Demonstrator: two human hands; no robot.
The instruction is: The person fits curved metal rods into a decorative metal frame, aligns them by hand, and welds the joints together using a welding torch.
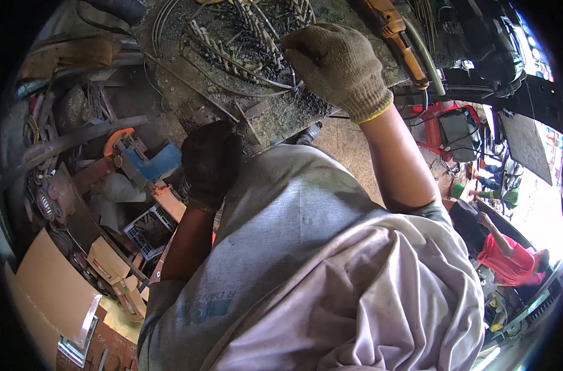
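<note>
My left hand (212,162), in a dark glove, is closed beside the near edge of a grimy workbench (281,127). The end of a thin metal rod (191,89) reaches to its fingertips; whether they grip it is hidden. Over the bench, my right hand (342,69) wears a tan knitted glove with a yellow cuff. Its fingers are curled in, and what they may hold does not show. Just left of it lie bars with rows of short metal pegs (229,59), among loose bent rods. A small flat metal piece (257,109) rests nearer the edge.
An orange power tool (396,31) lies at the bench's right. Left of me are a blue metal piece (151,162), a plastic crate (150,232) and cardboard (59,287). A red-framed machine (457,133) stands on the right, with a person in red (510,260) farther back.
</note>
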